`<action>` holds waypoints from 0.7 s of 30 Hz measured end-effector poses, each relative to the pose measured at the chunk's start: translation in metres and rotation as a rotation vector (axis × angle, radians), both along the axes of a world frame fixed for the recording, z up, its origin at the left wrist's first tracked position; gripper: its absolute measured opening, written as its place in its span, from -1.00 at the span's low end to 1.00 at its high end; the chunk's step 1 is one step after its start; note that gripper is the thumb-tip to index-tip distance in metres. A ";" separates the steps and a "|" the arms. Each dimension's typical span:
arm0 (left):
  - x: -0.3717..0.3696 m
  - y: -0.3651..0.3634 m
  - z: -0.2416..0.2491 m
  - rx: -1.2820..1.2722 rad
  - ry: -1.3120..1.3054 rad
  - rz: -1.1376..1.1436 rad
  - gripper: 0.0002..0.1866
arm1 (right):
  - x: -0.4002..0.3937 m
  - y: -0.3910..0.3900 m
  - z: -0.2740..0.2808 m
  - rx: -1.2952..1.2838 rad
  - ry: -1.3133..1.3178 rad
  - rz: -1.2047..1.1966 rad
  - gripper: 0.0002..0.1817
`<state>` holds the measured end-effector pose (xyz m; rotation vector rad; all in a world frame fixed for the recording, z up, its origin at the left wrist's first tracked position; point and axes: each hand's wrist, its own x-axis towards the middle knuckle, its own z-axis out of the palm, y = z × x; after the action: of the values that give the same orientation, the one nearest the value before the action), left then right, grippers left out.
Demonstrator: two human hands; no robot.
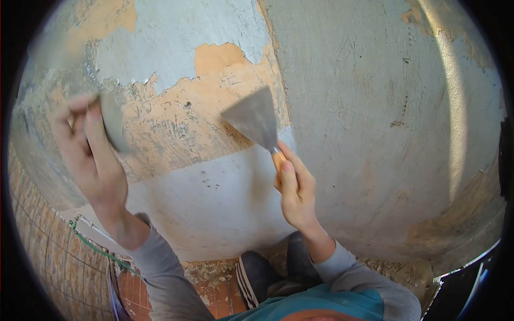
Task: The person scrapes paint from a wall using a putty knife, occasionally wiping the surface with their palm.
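Observation:
My right hand [297,188] is closed around the wooden handle of a putty knife [255,116]. Its wide metal blade points up and left in front of the wall [214,182], over an orange patch where the paint is gone. At the left, my left hand [96,150] pinches a flat grey-green piece [112,120] between thumb and fingers, blurred by motion; I cannot tell what kind of thing it is. Scratched orange areas, peeling light paint and grey plaster mark the wall around both hands.
Loose flakes and debris [214,278] lie on the reddish floor tiles [136,294] at the foot of the wall. A green hose or cable [99,250] runs along the lower left, beside a brick-patterned surface [48,241]. A strip of sunlight falls on the wall at right.

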<state>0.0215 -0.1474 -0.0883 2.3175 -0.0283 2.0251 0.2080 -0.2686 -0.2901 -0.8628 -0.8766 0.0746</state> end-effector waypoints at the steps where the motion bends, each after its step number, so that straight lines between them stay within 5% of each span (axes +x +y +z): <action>1: -0.016 0.004 -0.024 -0.067 0.052 -0.030 -0.78 | 0.000 -0.014 -0.017 -0.038 -0.001 -0.011 -0.53; 6: -0.058 -0.001 -0.159 -0.908 0.213 -0.066 -0.71 | -0.006 -0.064 -0.093 -0.200 0.075 -0.085 -0.55; 9: -0.075 0.014 -0.254 -1.080 0.279 0.020 -0.56 | -0.013 -0.089 -0.127 -0.302 0.094 -0.137 -0.57; 13: -0.128 0.042 -0.389 -1.638 0.400 0.238 -0.80 | -0.032 -0.106 -0.168 -0.407 0.179 -0.143 -0.60; 21: -0.118 0.066 -0.467 -1.611 0.759 0.536 -0.81 | -0.071 -0.094 -0.122 -0.511 0.224 -0.189 -0.64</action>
<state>-0.0965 -0.0815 -0.5549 1.6372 1.6134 0.4081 0.1375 -0.3627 -0.4122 -1.3822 -0.5658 0.2331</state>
